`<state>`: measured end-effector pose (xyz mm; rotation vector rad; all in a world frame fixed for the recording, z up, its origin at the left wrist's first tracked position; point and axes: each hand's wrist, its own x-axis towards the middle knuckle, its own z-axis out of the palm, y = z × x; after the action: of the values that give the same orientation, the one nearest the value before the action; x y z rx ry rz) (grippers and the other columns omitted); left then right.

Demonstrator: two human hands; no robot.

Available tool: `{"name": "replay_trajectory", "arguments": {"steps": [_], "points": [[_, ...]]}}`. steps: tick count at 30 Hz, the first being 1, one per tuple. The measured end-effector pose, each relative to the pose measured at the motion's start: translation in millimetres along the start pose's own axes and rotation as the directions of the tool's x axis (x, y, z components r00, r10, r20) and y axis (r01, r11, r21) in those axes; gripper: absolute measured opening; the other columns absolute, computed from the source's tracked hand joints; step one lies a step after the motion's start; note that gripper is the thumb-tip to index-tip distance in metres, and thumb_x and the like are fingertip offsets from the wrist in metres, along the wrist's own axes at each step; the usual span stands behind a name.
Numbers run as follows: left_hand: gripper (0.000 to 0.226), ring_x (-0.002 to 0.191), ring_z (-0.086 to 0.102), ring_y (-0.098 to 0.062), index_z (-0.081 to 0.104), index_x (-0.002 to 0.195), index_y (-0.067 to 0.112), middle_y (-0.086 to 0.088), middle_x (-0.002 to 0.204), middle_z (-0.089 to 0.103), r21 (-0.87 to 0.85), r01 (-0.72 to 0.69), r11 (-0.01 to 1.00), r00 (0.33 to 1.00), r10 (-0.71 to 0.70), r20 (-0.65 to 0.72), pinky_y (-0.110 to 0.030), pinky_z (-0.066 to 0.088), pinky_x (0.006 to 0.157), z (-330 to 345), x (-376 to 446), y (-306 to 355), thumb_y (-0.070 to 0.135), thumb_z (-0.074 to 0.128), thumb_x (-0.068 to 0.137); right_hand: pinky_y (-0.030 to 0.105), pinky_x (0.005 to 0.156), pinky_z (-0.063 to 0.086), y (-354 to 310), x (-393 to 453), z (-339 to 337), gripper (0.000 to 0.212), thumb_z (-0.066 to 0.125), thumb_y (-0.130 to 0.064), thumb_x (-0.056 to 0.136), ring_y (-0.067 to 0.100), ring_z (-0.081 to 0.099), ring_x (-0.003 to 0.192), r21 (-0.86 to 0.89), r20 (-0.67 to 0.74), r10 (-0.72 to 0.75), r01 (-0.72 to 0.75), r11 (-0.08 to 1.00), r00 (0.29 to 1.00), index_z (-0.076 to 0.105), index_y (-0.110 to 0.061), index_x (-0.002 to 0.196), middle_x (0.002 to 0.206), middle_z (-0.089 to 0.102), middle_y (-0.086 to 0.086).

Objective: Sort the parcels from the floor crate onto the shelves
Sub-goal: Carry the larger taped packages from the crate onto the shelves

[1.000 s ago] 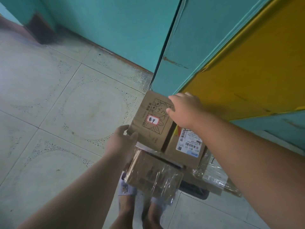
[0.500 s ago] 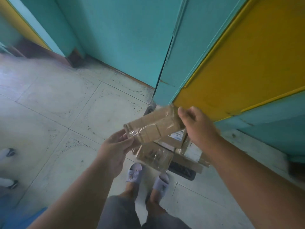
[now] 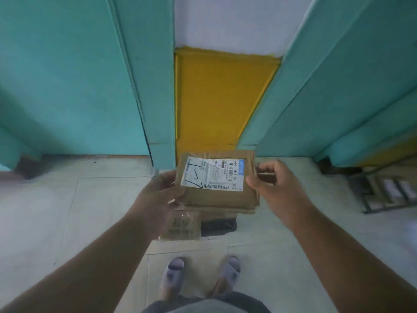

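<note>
Left hand [image 3: 158, 195] grips the flat cardboard parcel [image 3: 218, 190] by its left edge; right hand [image 3: 274, 184] curls against the right edge, held above the floor crate [image 3: 218, 224]; it looks light and stiff; hold opposite edges.

Pale square floor tiles [image 3: 94, 211] with thin grout lines meet tall teal-painted panels [image 3: 67, 86] left and right. Between them stands a yellow painted panel [image 3: 216, 98] below a white wall [image 3: 225, 21]. At far right, blurred, perhaps a dark metal rack [image 3: 388, 190].
</note>
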<state>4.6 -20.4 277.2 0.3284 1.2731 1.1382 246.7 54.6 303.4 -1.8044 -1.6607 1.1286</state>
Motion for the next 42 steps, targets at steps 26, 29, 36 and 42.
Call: {"name": "replay_trajectory", "arguments": {"steps": [26, 29, 36, 42], "points": [[0.037, 0.088, 0.076, -0.028, 0.048, 0.122, 0.030, -0.006, 0.099, 0.078, 0.625, -0.171, 0.762, 0.733, -0.326, 0.598, -0.052, 0.058, 0.088, 584, -67, -262, 0.017, 0.066, 0.093, 0.004, 0.043, 0.039, 334, -201, -500, 0.019, 0.069, -0.032, 0.092, -0.007, 0.058, 0.079, 0.138, -0.590, 0.370, -0.361, 0.922, 0.718, 0.059, -0.036, 0.107, 0.097, 0.064, -0.017], [0.029, 0.091, 0.075, -0.031, 0.049, 0.117, 0.026, -0.011, 0.099, 0.077, 0.596, -0.148, 0.789, 0.742, -0.310, 0.594, -0.053, 0.058, 0.088, 640, -54, -287, 0.016, 0.064, 0.095, 0.006, 0.055, 0.042, 369, -187, -536, 0.037, 0.069, -0.029, 0.091, -0.005, 0.063, 0.087, 0.158, -0.576, 0.358, -0.329, 0.931, 0.735, 0.057, -0.039, 0.125, 0.105, 0.066, -0.016], [0.034, 0.095, 0.075, -0.020, 0.049, 0.123, 0.033, -0.002, 0.104, 0.077, 0.629, -0.200, 0.751, 0.621, -0.399, 0.675, -0.044, 0.059, 0.088, 798, -38, -354, 0.019, 0.064, 0.096, 0.020, 0.053, 0.036, 450, -176, -638, 0.029, 0.064, -0.044, 0.092, -0.003, 0.055, 0.073, 0.347, -0.707, 0.553, -0.466, 0.814, 0.440, 0.048, -0.030, 0.112, 0.090, 0.060, -0.015], [0.028, 0.086, 0.075, -0.016, 0.057, 0.113, 0.031, 0.000, 0.100, 0.077, 0.689, -0.508, 0.517, 0.455, -0.517, 0.725, -0.042, 0.061, 0.083, 946, -62, -416, 0.025, 0.072, 0.090, 0.017, 0.053, 0.042, 530, -213, -745, 0.036, 0.070, -0.042, 0.089, 0.003, 0.061, 0.080, 0.405, -0.781, 0.560, -0.459, 0.790, 0.275, 0.047, -0.033, 0.116, 0.103, 0.061, -0.006]]}}
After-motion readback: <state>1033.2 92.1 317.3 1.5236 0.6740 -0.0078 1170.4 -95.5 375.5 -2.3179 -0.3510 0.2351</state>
